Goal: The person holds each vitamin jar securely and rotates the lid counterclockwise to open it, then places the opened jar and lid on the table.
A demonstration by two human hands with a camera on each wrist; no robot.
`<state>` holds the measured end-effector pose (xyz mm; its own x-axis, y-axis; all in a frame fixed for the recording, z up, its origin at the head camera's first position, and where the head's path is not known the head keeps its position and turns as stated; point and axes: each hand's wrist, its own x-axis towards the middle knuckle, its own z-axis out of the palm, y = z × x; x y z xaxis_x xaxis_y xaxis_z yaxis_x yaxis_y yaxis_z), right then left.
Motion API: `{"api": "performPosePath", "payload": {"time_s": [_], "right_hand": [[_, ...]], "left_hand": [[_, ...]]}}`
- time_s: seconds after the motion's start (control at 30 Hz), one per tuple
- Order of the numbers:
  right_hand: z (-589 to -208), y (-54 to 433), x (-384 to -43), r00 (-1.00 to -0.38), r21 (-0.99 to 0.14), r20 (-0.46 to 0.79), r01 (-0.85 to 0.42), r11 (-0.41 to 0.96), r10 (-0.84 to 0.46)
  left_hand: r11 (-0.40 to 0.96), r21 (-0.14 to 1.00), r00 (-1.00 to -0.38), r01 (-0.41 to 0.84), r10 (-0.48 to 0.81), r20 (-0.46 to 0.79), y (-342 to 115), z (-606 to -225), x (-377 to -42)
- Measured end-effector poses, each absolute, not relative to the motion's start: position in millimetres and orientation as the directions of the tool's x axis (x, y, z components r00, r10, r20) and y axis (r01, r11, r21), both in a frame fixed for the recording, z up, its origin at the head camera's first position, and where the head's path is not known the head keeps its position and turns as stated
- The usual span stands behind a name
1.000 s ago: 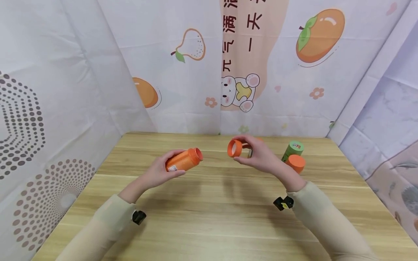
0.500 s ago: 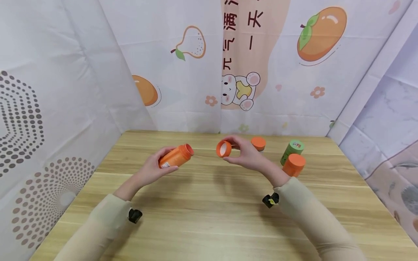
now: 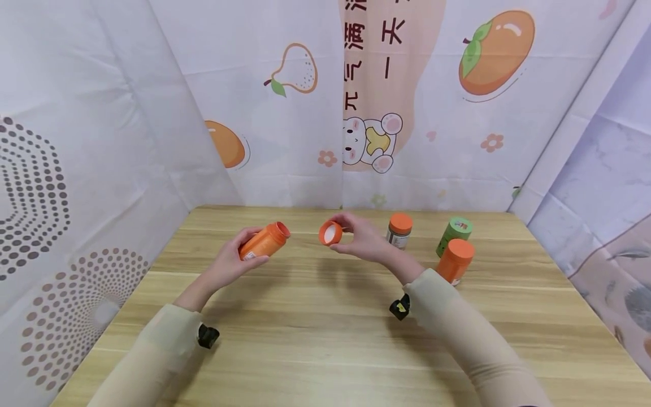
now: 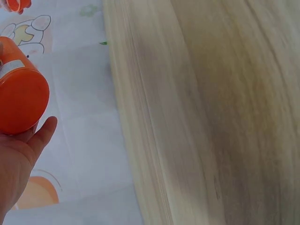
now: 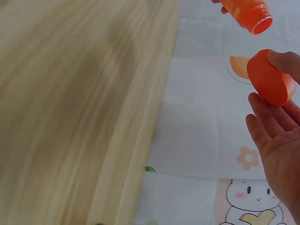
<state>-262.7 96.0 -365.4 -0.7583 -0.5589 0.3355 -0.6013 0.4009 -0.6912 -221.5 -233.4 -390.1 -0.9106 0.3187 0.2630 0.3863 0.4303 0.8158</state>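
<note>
Above grained wood (image 3: 315, 345), left hand (image 3: 230, 264) grips a cylindrical bottle (image 3: 262, 242), right hand (image 3: 362, 239) pinches a round cap (image 3: 330, 233).

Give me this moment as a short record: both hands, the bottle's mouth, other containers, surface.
Left hand: holds orange bottle, tilted
Right hand: holds orange cap, white inside showing
Bottle mouth: uncovered, apart from the orange cap
Other containers: orange-lidded jar, green canister, orange container, all toward the right
Surface: wood-grain table
</note>
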Motion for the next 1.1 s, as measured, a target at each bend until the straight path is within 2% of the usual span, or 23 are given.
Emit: {"api": "performPosePath", "payload": {"time_s": [0.5, 0.87, 1.1], "right_hand": [[-390.0, 62.9, -277.7, -0.797, -0.735, 0.269, -0.533, 0.42, -0.541], [-411.5, 43.9, -283.9, -0.864, -0.802, 0.118, -0.373, 0.466, -0.489], [-421.1, 34.7, -282.4, -0.858, -0.787, 0.086, -0.37, 0.494, -0.506]], "left_hand": [[0.425, 0.847, -0.942, 0.321, 0.235, 0.239, -248.3, -398.6, -232.6], [0.439, 0.866, -0.965, 0.24, 0.207, 0.162, -259.3, -405.7, -238.6], [0.433, 0.872, -0.966, 0.229, 0.214, 0.147, -259.5, -409.2, -239.2]]}}
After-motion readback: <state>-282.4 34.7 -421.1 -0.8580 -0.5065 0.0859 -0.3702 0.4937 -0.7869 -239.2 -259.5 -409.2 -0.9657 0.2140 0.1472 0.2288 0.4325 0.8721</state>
